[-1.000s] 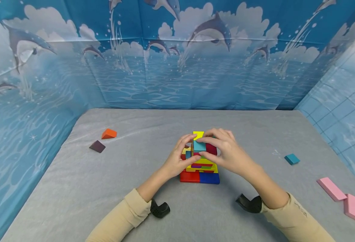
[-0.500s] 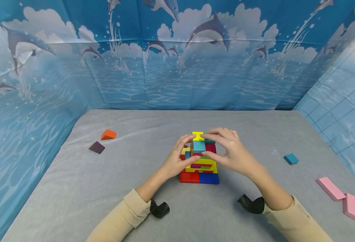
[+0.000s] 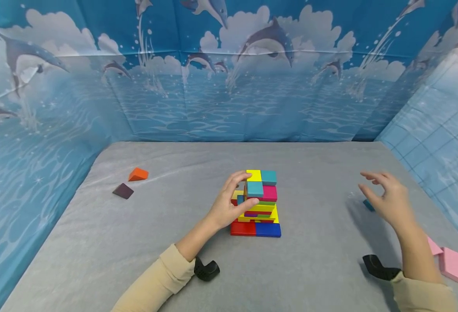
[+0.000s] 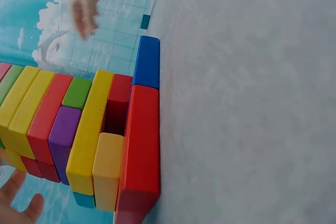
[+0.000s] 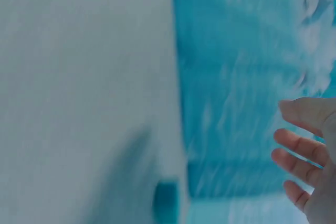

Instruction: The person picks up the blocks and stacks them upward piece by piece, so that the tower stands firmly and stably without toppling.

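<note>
In the head view a tower of coloured wooden blocks (image 3: 261,208) stands mid-table on a red block (image 3: 242,229) and a blue block (image 3: 268,230). Yellow and teal blocks top it. My left hand (image 3: 232,201) is at the tower's upper left, thumb in front and fingertips near the yellow top block (image 3: 254,175). The left wrist view shows its layers sideways, with gaps between some blocks. My right hand (image 3: 390,201), empty and with fingers spread and bent, hovers over a loose teal block (image 3: 369,206), partly hidden by it. That block (image 5: 167,203) appears blurred in the right wrist view.
Two pink blocks (image 3: 452,264) lie at the right, one partly behind my right forearm. An orange block (image 3: 138,174) and a dark brown block (image 3: 123,191) lie at the left. A dolphin-print curtain (image 3: 229,99) surrounds the grey table (image 3: 174,186).
My right hand has left the teal block on the tower's upper front and moved right, over the loose teal block. My left hand has stayed beside the tower.
</note>
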Available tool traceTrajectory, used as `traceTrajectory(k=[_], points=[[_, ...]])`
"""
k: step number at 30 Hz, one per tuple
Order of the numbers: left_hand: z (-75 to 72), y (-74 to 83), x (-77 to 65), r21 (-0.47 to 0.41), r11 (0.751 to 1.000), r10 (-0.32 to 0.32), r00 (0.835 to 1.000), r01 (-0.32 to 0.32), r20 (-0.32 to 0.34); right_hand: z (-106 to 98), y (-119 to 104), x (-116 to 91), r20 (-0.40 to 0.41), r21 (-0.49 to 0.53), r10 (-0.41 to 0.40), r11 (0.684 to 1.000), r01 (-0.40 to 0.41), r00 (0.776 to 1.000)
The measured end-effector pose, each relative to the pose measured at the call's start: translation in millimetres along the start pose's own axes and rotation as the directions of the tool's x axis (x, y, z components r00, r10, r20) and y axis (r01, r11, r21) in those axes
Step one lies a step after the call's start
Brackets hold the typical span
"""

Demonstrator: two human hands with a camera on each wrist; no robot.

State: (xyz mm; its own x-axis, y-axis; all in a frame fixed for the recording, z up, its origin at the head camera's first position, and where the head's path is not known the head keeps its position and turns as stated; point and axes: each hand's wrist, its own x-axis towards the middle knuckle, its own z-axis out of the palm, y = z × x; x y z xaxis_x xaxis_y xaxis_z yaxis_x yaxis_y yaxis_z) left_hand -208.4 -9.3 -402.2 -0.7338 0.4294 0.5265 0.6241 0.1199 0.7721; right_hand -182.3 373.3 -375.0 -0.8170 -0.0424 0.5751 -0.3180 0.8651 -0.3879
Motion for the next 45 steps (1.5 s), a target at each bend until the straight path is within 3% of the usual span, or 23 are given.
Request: traceTrajectory(k=[4, 9, 12, 22, 26, 29, 33, 36, 39, 42, 45], points=[[0.1, 0.4, 0.2, 0.007, 1.000, 0.000, 1.000, 0.000, -0.017, -13.0, 26.8, -17.7, 0.140, -0.103, 0.053, 0.994, -0.038, 0.989], [0.6, 0.9, 0.6, 0.006, 1.000, 0.011, 1.000, -0.011, -0.018, -19.0, 50.5, -34.8, 0.321, -0.145, 0.168, 0.981, -0.127, 0.932], [0.9, 0.8, 0.6, -0.001, 1.000, 0.015, 1.000, -0.015, -0.020, -17.0, 57.2, -39.0, 0.373, -0.137, 0.205, 0.977, -0.165, 0.905], [0.6, -0.4, 0.4, -0.001, 1.000, 0.031, 0.999, -0.031, -0.026, -7.5, 59.1, -35.9, 0.318, -0.062, 0.185, 0.983, -0.175, 0.930], [0.7, -1.0, 0.2, -0.003, 1.000, 0.031, 0.999, -0.031, -0.026, -3.1, 38.2, -22.3, 0.296, 0.025, 0.146, 0.987, -0.161, 0.944], [0.8, -0.9, 0.3, -0.003, 1.000, 0.031, 0.999, -0.031, -0.024, 1.0, 4.3, -8.1, 0.258, 0.096, 0.092, 0.988, -0.120, 0.962], [0.7, -0.6, 0.6, -0.002, 1.000, 0.029, 0.999, -0.029, -0.024, 5.8, -51.5, 11.1, 0.190, 0.221, -0.089, 0.974, 0.045, 0.978], [0.6, -0.9, 0.7, -0.005, 1.000, 0.025, 0.999, -0.025, -0.025, 11.2, -87.7, 20.6, 0.139, 0.322, -0.253, 0.926, 0.198, 0.957], [0.5, -1.3, 0.9, -0.001, 1.000, 0.018, 1.000, -0.018, -0.023, 16.0, -116.6, 25.3, 0.142, 0.392, -0.360, 0.876, 0.282, 0.922], [0.4, -1.1, 0.7, -0.004, 1.000, 0.006, 1.000, -0.006, -0.021, 21.5, -136.6, 26.7, 0.170, 0.415, -0.408, 0.855, 0.311, 0.897], [0.5, -1.1, 0.4, -0.006, 1.000, 0.001, 1.000, -0.001, -0.018, 26.6, -148.5, 26.2, 0.189, 0.417, -0.419, 0.853, 0.314, 0.888]])
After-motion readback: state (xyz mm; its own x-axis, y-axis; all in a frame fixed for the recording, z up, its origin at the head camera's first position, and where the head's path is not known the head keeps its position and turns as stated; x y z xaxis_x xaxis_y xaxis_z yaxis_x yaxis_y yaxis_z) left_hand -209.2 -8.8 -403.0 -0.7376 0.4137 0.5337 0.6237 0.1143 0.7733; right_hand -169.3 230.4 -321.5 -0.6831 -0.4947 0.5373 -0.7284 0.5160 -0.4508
